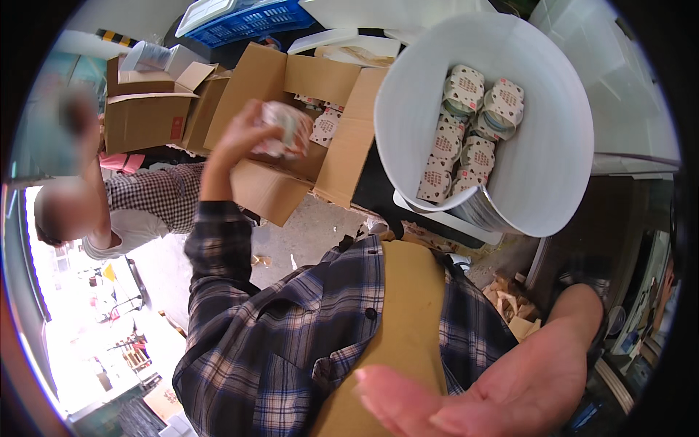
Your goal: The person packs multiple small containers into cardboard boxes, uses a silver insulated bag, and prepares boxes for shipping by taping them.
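My left hand (240,138) is closed round a blurred small package (285,130) in white and reddish printed wrapping. It holds this over an open cardboard box (340,166), where more printed packages (325,127) show at the bottom. To the right, a curled white sheet (553,109) forms a round wall. Inside it sit several small tubs in cream printed card sleeves (464,89), grouped in two rows. My right hand (510,379) is palm up near the lower right, fingers stretched out, holding nothing.
Another opened cardboard box (145,120) stands at the left, beside a person in a checked garment (156,193). A blue plastic crate (251,22) lies at the back. Crumpled brown paper (510,298) rests low on the right, and scraps lie on the floor (313,233).
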Motion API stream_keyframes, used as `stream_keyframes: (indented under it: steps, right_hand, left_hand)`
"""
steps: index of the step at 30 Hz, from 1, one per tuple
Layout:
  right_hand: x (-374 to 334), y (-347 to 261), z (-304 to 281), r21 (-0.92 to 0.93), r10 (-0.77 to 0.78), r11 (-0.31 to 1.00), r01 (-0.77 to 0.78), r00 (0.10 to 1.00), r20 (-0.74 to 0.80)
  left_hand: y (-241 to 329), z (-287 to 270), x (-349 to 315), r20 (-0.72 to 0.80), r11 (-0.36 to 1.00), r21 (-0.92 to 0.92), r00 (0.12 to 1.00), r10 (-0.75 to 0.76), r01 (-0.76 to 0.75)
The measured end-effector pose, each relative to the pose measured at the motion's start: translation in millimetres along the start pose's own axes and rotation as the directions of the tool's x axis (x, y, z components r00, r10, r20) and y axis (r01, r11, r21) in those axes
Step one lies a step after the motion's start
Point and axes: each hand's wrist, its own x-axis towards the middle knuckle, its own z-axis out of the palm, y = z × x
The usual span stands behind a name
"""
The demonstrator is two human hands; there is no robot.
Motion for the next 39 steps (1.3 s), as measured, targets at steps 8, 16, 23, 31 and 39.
stream_keyframes:
  steps: [8, 16, 23, 31, 39]
  right_hand:
    - [-0.3, -47.7, 2.3, -0.354, 0.185, 0.927, -0.123, 0.971, 0.148]
    - [-94.4, -43.2, -62.0, -0.239, 0.218, 0.938, -0.252, 0.962, -0.162]
    - [-161.8, -71.9, -52.1, -0.324, 0.824, 0.482, -0.814, 0.547, -0.148]
    - [-275.8, -99.5, 0.7, 0.042, 0.857, -0.111, -0.993, -0.117, -0.501]
    - [-324.1, -107.4, 29.8, 0.081, 0.899, -0.15, -0.985, -0.17, -0.404]
  left_hand:
    - [260.3, 3.6, -19.1, 0.134, 0.82, -0.257, 0.821, 0.555, -0.512]
    - [300.6, 178.6, 41.8, 0.567, 0.715, 0.402, 0.769, 0.297, -0.573]
    - [249.6, 146.4, 38.3, 0.301, 0.597, 0.447, 0.74, 0.601, -0.667]
    - [78.2, -16.9, 22.6, 0.124, 0.979, 0.203, 0.992, -0.028, 0.002]
    - [-30.8, 156.8, 74.6, 0.001, 0.931, 0.366, 1.0, 0.008, -0.008]
